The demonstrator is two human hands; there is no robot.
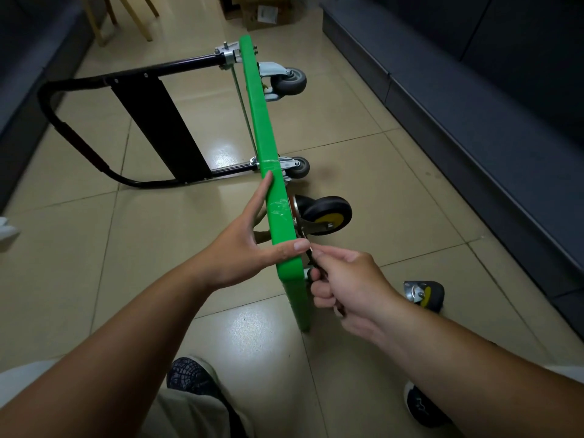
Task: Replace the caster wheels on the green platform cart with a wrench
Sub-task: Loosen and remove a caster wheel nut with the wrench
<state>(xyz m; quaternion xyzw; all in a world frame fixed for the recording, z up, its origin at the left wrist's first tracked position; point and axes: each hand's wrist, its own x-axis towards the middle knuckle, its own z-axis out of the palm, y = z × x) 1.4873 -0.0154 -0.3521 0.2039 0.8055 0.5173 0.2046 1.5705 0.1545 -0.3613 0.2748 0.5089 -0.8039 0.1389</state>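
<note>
Shoes [192, 377] and pale trouser legs [189, 415]: bottom edge of view, person seated on the tiled floor [363, 137].

Green platform cart [262, 121]: mid-floor, tipped up on edge, underside facing the floor's right edge. Clear tape shows on the green rim.

Black handle [94, 128]: folded out flat on the floor towards the left edge, joined at the cart's far end.

Left hand [240, 248]: grip wide, thumb laid across the green rim, forefinger stretched along it, steadying the cart.

Right hand [347, 286]: grip closed in a fist round a small dark tool, taken to be the wrench [311, 270], at the cart's near corner. Tool head hidden; which fastener it meets cannot be told.

Black-and-yellow caster [325, 213]: mounted on the underside, just beyond the wrench.

Loose black-and-yellow caster [425, 294]: on the floor beside the right forearm, apart from the cart.

Grey casters, two [289, 80] [297, 167]: mounted at the handle end.

Progress, as judged: about a quarter to half done. One replacement is seated, its fixing apparently in hand. The loose caster matches it, so probably awaits fitting. Both grey casters look like originals yet to be swapped.
</note>
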